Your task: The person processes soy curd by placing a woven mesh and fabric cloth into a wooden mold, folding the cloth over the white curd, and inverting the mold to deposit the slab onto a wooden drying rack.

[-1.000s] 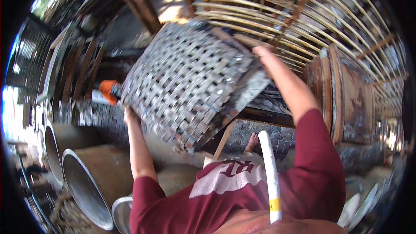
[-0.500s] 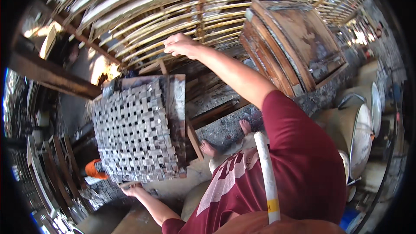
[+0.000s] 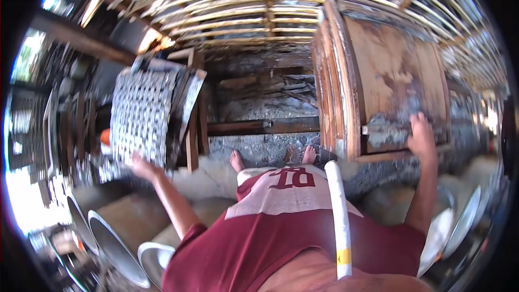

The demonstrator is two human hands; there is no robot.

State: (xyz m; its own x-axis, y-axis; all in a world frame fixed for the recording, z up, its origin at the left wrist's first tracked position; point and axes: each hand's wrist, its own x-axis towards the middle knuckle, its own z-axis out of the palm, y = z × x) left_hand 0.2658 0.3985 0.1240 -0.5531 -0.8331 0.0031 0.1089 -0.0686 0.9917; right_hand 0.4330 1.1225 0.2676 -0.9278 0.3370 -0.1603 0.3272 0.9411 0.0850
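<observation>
On my left, a grey mat of broad woven strips (image 3: 141, 113) lies tilted over dark boards and wooden frames. My left hand (image 3: 145, 167) is at its lower edge, blurred; whether it touches or grips the mat cannot be made out. On my right leans a stack of wooden frames (image 3: 330, 81), its front one filled by a stained brown panel (image 3: 397, 65). My right hand (image 3: 421, 136) is over the lower right part of that panel, near a grey-crusted bar (image 3: 386, 136). Its fingers are smeared by motion, and contact cannot be told.
Slatted bamboo racks (image 3: 227, 16) run along the back. A wooden beam (image 3: 81, 38) crosses at left. Between my two sides lies a dark timber (image 3: 265, 126) on the ashy ground. Large round metal vessels (image 3: 116, 249) stand close behind me at left, and more pans (image 3: 462, 232) at right.
My body has turned to the right. My right hand has swung from above the bamboo slats down to the panel. My left hand stays near the mat's lower edge.
</observation>
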